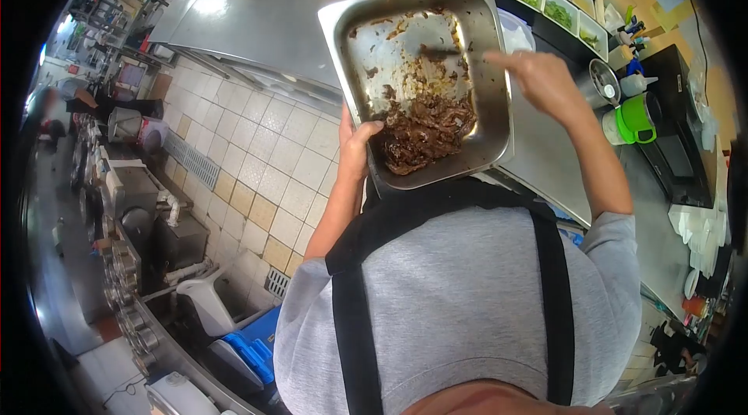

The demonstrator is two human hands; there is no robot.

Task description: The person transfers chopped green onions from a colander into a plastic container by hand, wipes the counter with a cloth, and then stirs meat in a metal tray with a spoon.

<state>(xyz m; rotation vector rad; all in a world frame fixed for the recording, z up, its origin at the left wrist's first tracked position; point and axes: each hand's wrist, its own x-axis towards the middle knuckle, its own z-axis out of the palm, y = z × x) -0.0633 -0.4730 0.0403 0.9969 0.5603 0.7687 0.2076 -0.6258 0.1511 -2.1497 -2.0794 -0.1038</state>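
Note:
A deep rectangular steel pan (492,115) is held up in front of my chest, tilted so its inside faces me. Dark brown sauced meat strips (428,130) are heaped at its near end, while smears and scraps cling to the far part. My left hand (356,148) grips the left rim, thumb over the inside edge and fingers behind. My right hand (541,81) is at the right rim, slightly blurred, index finger pointing into the pan and other fingers curled; I cannot tell what they hold. Inside, a dark narrow shape (440,53) lies ahead of that fingertip.
A steel counter (265,17) runs behind the pan. Food trays with chopped greens (559,14) line the back right, near a green-handled container (637,119) and a black microwave (674,134). Tiled floor (257,150) and a sink with a blue item (253,353) lie left.

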